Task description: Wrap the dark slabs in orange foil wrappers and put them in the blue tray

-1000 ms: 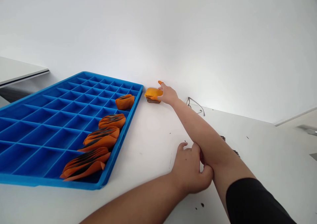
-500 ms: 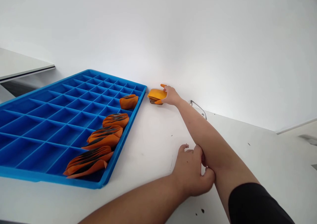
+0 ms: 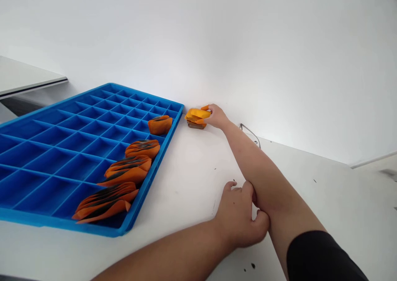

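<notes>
My right hand, with orange covers on its fingertips, reaches to the far edge of the table. Thumb and finger pinch the top of a small stack of thin yellow-orange sheets, and the top layer bulges upward. Dark brown layers show at the bottom of the stack. My left hand is loosely curled near me, up against my right forearm; nothing shows in it. To the left lies a blue compartment tray. Bundles of thin orange and black sheets stand in several compartments along its right side.
A white wall rises directly behind the tray and the stack. A thin grey wire-like piece lies by the wall, beyond my right forearm. Dark specks dot the white tabletop. A white panel stands at far left.
The fingers of my right hand have drawn together on the stack, and its top sheet has buckled upward. My left hand stays in place. The view has shifted slightly.
</notes>
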`<state>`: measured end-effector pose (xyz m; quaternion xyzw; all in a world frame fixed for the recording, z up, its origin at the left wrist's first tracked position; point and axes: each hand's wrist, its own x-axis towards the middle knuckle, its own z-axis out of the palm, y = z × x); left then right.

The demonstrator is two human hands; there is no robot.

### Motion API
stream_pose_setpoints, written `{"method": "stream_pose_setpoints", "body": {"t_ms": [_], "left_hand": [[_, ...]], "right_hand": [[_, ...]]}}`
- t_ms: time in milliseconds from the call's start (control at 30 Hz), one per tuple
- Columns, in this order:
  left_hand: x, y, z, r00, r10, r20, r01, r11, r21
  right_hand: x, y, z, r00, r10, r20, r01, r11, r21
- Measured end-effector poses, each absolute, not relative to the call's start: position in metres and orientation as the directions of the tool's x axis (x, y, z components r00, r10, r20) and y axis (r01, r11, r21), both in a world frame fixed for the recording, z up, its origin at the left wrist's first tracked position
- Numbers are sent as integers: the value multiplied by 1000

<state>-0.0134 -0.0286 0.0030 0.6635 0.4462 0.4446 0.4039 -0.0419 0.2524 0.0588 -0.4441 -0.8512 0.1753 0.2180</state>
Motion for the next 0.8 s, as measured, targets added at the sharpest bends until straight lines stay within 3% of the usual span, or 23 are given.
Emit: {"method": "stream_pose_setpoints", "body": {"t_ms": [433,800], "left_hand": [[-9,-27,0,212,934,288,331,-346,878],[-10,-24,-5,194,876,442,412,-481,774]], "right_hand": [[-29,242,68,-504,792,344,596,607,-525],[56,139,114,-650,657,383,544,753,-370]]}}
